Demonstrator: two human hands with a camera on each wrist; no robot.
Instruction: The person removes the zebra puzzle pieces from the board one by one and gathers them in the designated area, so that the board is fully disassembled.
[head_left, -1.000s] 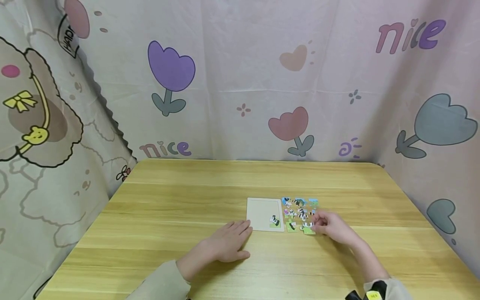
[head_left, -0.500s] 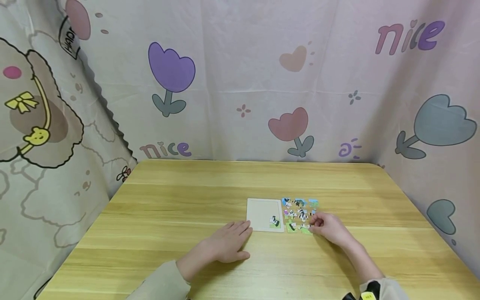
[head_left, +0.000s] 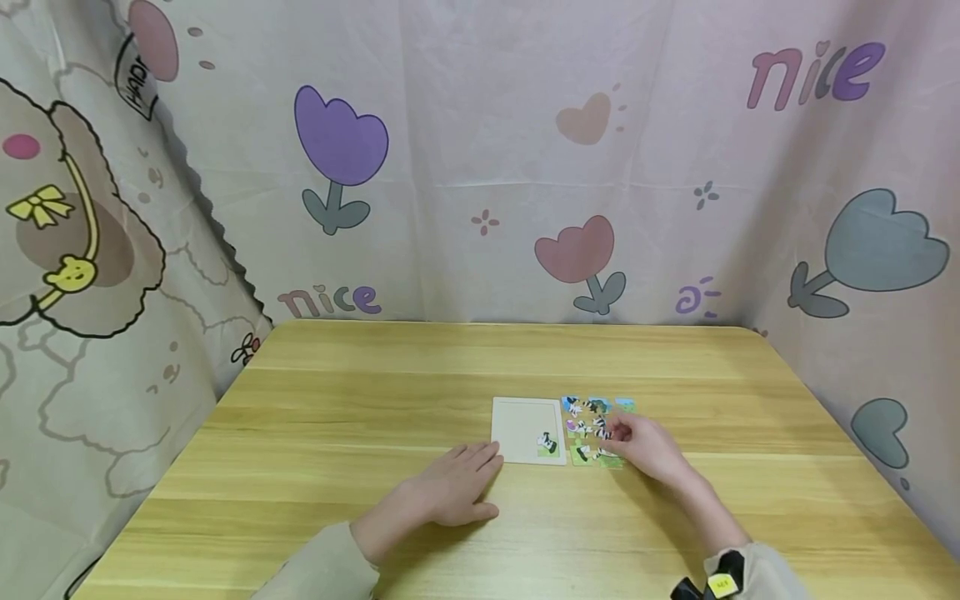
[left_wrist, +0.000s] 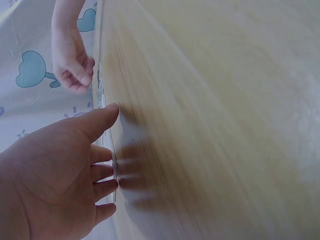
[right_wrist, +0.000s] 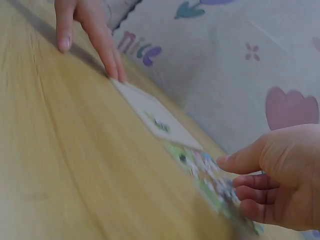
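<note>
In the head view, a cream puzzle board (head_left: pixel 517 421) lies on the table, with one puzzle piece (head_left: pixel 548 444) showing a black-and-white animal in its lower right corner. My left hand (head_left: pixel 457 483) lies with straight fingers, fingertips at the board's lower left edge. Loose jigsaw pieces (head_left: pixel 582 452) sit in rows just right of the board. Over their right side is my right hand (head_left: pixel 648 450), covering some of them. The right wrist view shows the right hand's thumb (right_wrist: pixel 240 160) apart from its loosely bent fingers, nothing visible between them, above the blurred pieces (right_wrist: pixel 205 175).
The wooden table (head_left: pixel 375 375) extends around the board and pieces. A patterned curtain (head_left: pixel 465 125) hangs behind its far edge, and another cloth (head_left: pixel 90 400) hangs along the left. A black strap with a yellow label (head_left: pixel 722 584) is on the right wrist.
The right hand has moved left from the lower right piece to over the pieces' middle. That lower right piece has shifted slightly left. The left hand stays at the board's edge.
</note>
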